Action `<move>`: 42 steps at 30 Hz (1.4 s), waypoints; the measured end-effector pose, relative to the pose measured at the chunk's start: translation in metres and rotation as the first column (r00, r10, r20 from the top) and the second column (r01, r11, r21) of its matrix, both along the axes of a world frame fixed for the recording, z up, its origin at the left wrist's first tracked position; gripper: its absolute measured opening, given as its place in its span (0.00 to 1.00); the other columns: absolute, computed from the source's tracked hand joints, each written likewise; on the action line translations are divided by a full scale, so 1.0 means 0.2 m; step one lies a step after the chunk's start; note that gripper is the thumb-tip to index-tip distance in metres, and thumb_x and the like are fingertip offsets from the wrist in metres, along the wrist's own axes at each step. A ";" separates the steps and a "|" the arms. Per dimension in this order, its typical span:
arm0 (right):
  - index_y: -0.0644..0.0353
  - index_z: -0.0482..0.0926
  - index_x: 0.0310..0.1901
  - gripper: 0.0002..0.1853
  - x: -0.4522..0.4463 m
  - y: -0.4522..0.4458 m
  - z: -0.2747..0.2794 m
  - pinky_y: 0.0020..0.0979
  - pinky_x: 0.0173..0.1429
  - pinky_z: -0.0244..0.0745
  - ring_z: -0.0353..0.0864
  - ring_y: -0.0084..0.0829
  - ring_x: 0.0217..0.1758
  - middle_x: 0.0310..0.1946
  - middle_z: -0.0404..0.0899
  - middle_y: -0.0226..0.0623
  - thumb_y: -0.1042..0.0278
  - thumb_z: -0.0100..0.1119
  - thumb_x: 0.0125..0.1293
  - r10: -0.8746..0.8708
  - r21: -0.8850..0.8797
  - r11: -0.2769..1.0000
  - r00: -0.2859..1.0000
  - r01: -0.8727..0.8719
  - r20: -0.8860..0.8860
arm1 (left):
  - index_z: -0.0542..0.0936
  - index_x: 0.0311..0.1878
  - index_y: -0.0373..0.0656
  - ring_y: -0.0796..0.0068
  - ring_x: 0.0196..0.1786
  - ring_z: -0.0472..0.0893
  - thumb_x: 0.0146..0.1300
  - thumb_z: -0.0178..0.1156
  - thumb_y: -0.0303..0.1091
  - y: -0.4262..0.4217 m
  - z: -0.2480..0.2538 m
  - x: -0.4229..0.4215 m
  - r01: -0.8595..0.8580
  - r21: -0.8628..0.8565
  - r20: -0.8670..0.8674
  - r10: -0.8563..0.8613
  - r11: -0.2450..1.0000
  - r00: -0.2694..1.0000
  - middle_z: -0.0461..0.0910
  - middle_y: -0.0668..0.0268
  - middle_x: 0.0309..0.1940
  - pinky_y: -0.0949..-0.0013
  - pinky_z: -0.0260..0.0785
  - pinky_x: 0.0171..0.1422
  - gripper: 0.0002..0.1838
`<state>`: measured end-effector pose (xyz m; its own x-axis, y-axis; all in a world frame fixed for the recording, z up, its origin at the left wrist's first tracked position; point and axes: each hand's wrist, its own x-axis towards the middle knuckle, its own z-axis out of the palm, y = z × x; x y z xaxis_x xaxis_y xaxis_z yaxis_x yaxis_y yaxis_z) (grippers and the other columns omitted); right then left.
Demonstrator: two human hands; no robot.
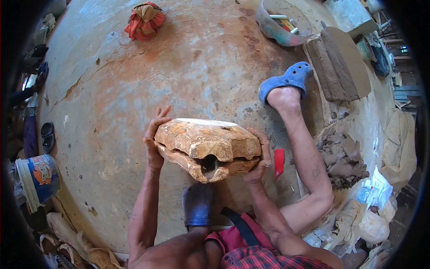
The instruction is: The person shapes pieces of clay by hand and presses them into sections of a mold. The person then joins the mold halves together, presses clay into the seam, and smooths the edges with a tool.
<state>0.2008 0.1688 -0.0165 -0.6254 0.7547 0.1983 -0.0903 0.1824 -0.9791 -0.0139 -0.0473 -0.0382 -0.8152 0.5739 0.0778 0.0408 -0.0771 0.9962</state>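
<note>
Brown and chalky-looking, the two-part block is grasped at its ends between the left hand and the right hand, held over the floor, a dark hole facing the person. Near the right hand shows a red strip. Farther out, a blue clog covers the right foot, brown clay-like lumps lie beyond the right leg, and a red bundle sits well apart.

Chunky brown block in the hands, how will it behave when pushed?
The block is likely heavy: the left hand and right hand support opposite ends. Its ragged edges suggest stiff material that could chip. The open seam hints it may separate.
</note>
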 end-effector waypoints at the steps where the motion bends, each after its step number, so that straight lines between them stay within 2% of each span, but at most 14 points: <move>1: 0.76 0.74 0.67 0.62 0.01 0.00 0.00 0.46 0.80 0.68 0.75 0.43 0.73 0.65 0.77 0.52 0.10 0.33 0.69 -0.006 0.008 1.000 1.000 0.006 0.010 | 0.79 0.65 0.41 0.48 0.90 0.42 0.66 0.35 0.89 0.00 -0.01 0.00 -0.010 -0.003 -0.002 0.010 1.000 1.000 0.68 0.45 0.79 0.37 0.29 0.90 0.57; 4: 0.78 0.76 0.65 0.62 0.00 0.01 -0.01 0.46 0.78 0.70 0.76 0.44 0.72 0.65 0.78 0.53 0.10 0.37 0.68 -0.025 0.036 0.999 1.000 0.024 0.016 | 0.79 0.63 0.42 0.47 0.90 0.42 0.65 0.35 0.90 -0.01 -0.03 0.00 0.006 0.027 0.034 -0.007 1.000 0.999 0.73 0.45 0.76 0.37 0.30 0.90 0.56; 6: 0.77 0.81 0.61 0.60 -0.01 0.01 -0.04 0.45 0.70 0.75 0.83 0.45 0.63 0.58 0.85 0.55 0.13 0.33 0.71 -0.102 0.059 0.993 0.995 0.102 -0.004 | 0.79 0.63 0.42 0.46 0.90 0.46 0.65 0.36 0.90 0.01 -0.05 0.01 0.003 0.056 0.054 -0.006 0.998 0.998 0.78 0.46 0.71 0.36 0.35 0.89 0.56; 7: 0.77 0.82 0.61 0.59 -0.01 0.01 -0.05 0.45 0.69 0.77 0.85 0.45 0.61 0.56 0.86 0.55 0.14 0.33 0.72 -0.109 0.057 0.992 0.994 0.110 -0.023 | 0.79 0.61 0.39 0.46 0.87 0.53 0.66 0.36 0.88 0.02 -0.05 0.02 -0.039 0.113 0.078 0.030 0.993 0.997 0.81 0.46 0.66 0.37 0.39 0.89 0.56; 9: 0.77 0.82 0.62 0.59 0.01 0.03 -0.06 0.45 0.69 0.77 0.85 0.45 0.62 0.57 0.85 0.55 0.14 0.34 0.71 -0.098 0.063 0.993 0.995 0.098 0.000 | 0.79 0.60 0.36 0.46 0.83 0.64 0.68 0.37 0.87 0.03 -0.06 0.04 -0.096 0.170 0.109 0.078 0.981 0.991 0.84 0.46 0.62 0.39 0.47 0.88 0.55; 14: 0.78 0.78 0.66 0.63 0.04 0.06 -0.02 0.44 0.75 0.73 0.82 0.45 0.67 0.63 0.82 0.54 0.10 0.41 0.67 0.016 0.032 0.999 1.000 -0.017 0.022 | 0.80 0.60 0.35 0.48 0.80 0.68 0.68 0.37 0.88 0.00 -0.08 0.04 -0.104 0.173 0.113 0.085 0.979 0.990 0.84 0.48 0.62 0.41 0.52 0.86 0.57; 18: 0.75 0.80 0.65 0.63 -0.01 0.08 0.04 0.49 0.72 0.75 0.83 0.52 0.64 0.60 0.84 0.58 0.09 0.36 0.67 0.013 0.286 0.958 1.000 -0.014 0.005 | 0.82 0.64 0.33 0.47 0.80 0.68 0.61 0.43 0.92 0.03 0.07 -0.01 -0.047 0.017 -0.075 0.048 0.999 0.996 0.84 0.51 0.63 0.43 0.56 0.84 0.62; 19: 0.74 0.80 0.66 0.63 -0.01 0.08 0.07 0.50 0.72 0.75 0.83 0.53 0.65 0.61 0.83 0.58 0.08 0.36 0.66 0.047 0.400 0.915 0.999 -0.052 0.021 | 0.82 0.64 0.34 0.47 0.81 0.67 0.59 0.45 0.92 0.06 0.17 -0.01 -0.060 -0.025 -0.233 0.052 0.998 0.971 0.84 0.51 0.63 0.42 0.55 0.84 0.62; 21: 0.74 0.79 0.66 0.63 0.00 0.07 0.06 0.50 0.72 0.75 0.83 0.54 0.65 0.61 0.83 0.59 0.08 0.37 0.66 0.079 0.385 0.919 0.997 -0.080 0.021 | 0.83 0.64 0.36 0.46 0.79 0.70 0.53 0.51 0.93 0.07 0.26 0.01 -0.054 -0.157 -0.428 -0.019 0.986 0.903 0.85 0.50 0.63 0.41 0.55 0.84 0.63; 28: 0.73 0.80 0.65 0.57 -0.02 0.05 0.10 0.51 0.69 0.77 0.84 0.55 0.63 0.59 0.83 0.60 0.13 0.44 0.69 0.061 0.485 0.871 0.997 -0.078 0.051 | 0.85 0.62 0.36 0.48 0.69 0.82 0.51 0.58 0.91 0.04 0.20 -0.01 0.026 -0.091 -0.407 -0.062 0.995 0.912 0.88 0.52 0.58 0.39 0.59 0.82 0.61; 33: 0.73 0.81 0.63 0.56 -0.03 0.05 0.11 0.50 0.66 0.80 0.86 0.55 0.60 0.56 0.85 0.59 0.14 0.46 0.69 0.052 0.463 0.885 0.998 -0.054 0.019 | 0.86 0.56 0.28 0.56 0.57 0.87 0.51 0.61 0.88 0.06 0.21 0.01 -0.031 -0.040 -0.379 0.014 0.999 0.925 0.88 0.48 0.54 0.56 0.78 0.64 0.60; 37: 0.73 0.83 0.61 0.56 -0.03 0.04 0.10 0.49 0.65 0.80 0.86 0.54 0.59 0.56 0.86 0.58 0.13 0.45 0.69 0.041 0.427 0.904 0.999 -0.027 -0.023 | 0.87 0.55 0.31 0.56 0.56 0.88 0.51 0.62 0.86 0.05 0.20 0.02 -0.077 -0.078 -0.401 0.040 0.994 0.915 0.89 0.49 0.53 0.56 0.78 0.64 0.57; 38: 0.73 0.83 0.61 0.56 -0.03 0.04 0.11 0.48 0.65 0.79 0.86 0.53 0.60 0.56 0.85 0.58 0.13 0.45 0.68 0.036 0.421 0.907 0.999 -0.027 -0.013 | 0.87 0.56 0.33 0.51 0.55 0.88 0.51 0.66 0.81 0.06 0.19 0.01 -0.073 -0.035 -0.417 0.051 0.997 0.908 0.89 0.49 0.51 0.53 0.78 0.63 0.53; 42: 0.74 0.82 0.61 0.57 -0.04 0.03 0.08 0.48 0.66 0.79 0.85 0.52 0.61 0.57 0.85 0.56 0.13 0.45 0.68 0.064 0.405 0.914 0.995 -0.029 -0.073 | 0.83 0.62 0.34 0.48 0.60 0.86 0.47 0.67 0.84 0.03 0.19 0.02 -0.035 -0.044 -0.444 0.012 0.998 0.896 0.87 0.48 0.56 0.50 0.76 0.67 0.58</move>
